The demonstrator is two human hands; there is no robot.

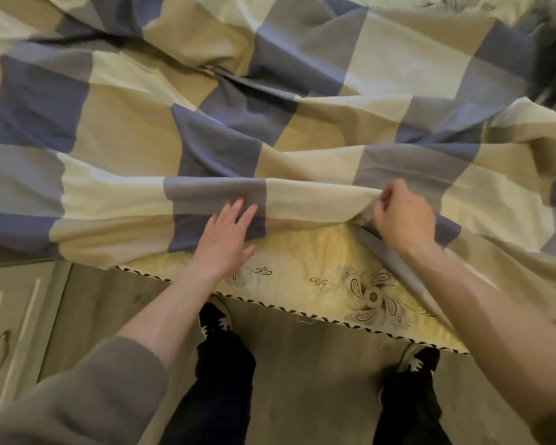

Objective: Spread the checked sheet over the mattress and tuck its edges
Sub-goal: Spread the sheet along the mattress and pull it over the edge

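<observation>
The checked sheet (270, 101), in blue, grey, tan and cream squares, lies rumpled over the bed and fills the upper part of the view. Its near edge is folded back, baring a strip of the yellow patterned mattress (318, 271) with braided trim. My left hand (227, 239) lies flat with straight fingers on the sheet's near edge, over a blue square. My right hand (402, 216) pinches a raised fold of the sheet, fingers curled round the cloth, lifting it a little off the mattress.
A cream cabinet door (10, 332) with a curved handle stands at the lower left beside the bed. My legs and dark shoes (214, 319) stand on the wooden floor (318, 364) right against the mattress edge.
</observation>
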